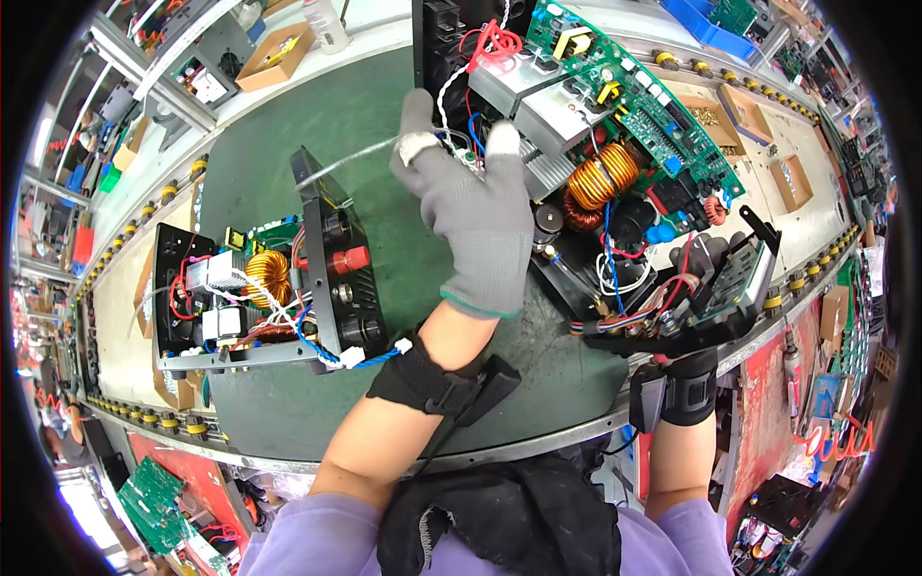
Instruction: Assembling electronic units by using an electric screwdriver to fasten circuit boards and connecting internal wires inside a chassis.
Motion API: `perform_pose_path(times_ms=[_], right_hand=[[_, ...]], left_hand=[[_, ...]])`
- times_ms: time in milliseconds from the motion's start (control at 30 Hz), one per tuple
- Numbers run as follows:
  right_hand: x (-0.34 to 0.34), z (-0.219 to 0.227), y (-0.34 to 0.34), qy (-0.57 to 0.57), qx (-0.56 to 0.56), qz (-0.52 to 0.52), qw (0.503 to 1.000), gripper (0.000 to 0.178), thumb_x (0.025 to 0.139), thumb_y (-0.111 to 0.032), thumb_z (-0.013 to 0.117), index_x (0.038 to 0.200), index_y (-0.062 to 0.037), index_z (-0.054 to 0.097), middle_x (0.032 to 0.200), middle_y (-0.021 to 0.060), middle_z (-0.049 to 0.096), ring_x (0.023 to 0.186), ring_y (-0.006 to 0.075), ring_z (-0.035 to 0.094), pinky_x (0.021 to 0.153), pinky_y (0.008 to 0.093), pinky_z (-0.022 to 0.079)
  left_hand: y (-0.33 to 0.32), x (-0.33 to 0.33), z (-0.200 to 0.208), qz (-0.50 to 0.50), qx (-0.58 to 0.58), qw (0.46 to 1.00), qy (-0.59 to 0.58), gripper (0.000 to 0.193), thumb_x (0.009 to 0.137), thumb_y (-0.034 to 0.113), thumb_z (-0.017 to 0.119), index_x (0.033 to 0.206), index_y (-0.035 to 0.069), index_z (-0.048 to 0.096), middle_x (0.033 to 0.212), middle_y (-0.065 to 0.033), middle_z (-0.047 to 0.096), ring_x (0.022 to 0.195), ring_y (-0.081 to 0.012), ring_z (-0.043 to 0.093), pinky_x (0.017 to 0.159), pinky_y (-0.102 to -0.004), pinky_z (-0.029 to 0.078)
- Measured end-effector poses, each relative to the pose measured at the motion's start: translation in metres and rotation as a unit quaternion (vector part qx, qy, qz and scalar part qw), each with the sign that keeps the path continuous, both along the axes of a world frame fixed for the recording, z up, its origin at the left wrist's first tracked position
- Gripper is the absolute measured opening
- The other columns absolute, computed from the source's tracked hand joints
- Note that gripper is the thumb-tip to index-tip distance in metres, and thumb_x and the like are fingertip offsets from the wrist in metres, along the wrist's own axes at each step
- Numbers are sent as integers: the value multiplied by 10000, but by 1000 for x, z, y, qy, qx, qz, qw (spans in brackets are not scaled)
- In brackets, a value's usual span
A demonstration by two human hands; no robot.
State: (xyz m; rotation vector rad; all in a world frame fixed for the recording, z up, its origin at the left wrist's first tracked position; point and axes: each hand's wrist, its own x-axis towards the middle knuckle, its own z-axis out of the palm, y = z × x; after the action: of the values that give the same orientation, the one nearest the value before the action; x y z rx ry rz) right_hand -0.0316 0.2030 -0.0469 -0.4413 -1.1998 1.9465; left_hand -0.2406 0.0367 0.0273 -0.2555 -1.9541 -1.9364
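Observation:
My left hand [475,206], in a grey glove with pale fingertips, reaches over the wiring of an opened electronic power unit. A thin translucent strip [360,158], like a cable tie, runs out leftward from between its fingers. The unit has a green circuit board [663,115], silver heat sinks [557,110] and a copper-wound coil [603,177]. My right hand [704,253] grips the unit's black end panel [672,338] at the right; the panel hides most of that hand. Red, blue and white wires [615,278] link panel and unit.
A second opened unit [269,298] sits at the left on the green mat [288,134], its wires [370,357] trailing rightward. Roller rails [168,420] edge the bench. Small cardboard boxes [792,182] with parts lie at the right, and another box [276,58] at the back left.

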Motion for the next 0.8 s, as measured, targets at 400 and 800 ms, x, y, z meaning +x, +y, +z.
perform_pose_path(times_ms=[400,800], right_hand=[[-1,15,-9,-28,34,21,999,624,1003,-434,548,1503,-109,364,1373,96,570,1158,269,619,938,442,561],[-10,18,-8,-72,85,12,994,599,1009,-431,535,1484,-101,380,1346,94,579,1139,260,622,929,430,558]], left_hand=[[6,-76,-15,73,31,994,-70,445,1024,378,579,1220,-20,613,1075,-249,695,940,-394,682,850,-422,529],[-50,5,-12,32,-15,997,-73,728,971,244,655,1508,-72,278,1514,-287,356,1360,-396,393,1152,-437,288]])
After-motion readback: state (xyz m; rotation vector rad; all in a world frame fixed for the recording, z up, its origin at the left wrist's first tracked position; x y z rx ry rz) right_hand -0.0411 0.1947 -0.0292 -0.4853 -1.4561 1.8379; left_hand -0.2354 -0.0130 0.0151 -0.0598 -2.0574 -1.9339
